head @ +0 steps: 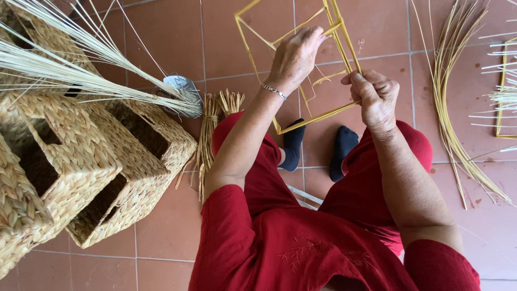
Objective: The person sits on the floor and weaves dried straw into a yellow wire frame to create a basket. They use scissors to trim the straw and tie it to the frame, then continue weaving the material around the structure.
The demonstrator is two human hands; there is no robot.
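Yellow wire frame [301, 81] gripped both sides: left hand [295, 58] closed on upper bar, right hand [377, 99] pinching thin strand against side bar. Woven baskets [107, 161] nearby, left.

We see an evenly lit scene under soft, diffuse daylight, with no glare on the tiled floor [161, 32]. Shadows are faint and short. Focus is sharp at centre; the pale reeds [64, 64] at upper left blur slightly, and edges bow mildly.

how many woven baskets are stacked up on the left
3 rectangular woven straw baskets, lying on their sides: one at the left edge, one in the middle, one nearest the person. More may be hidden beyond the frame.
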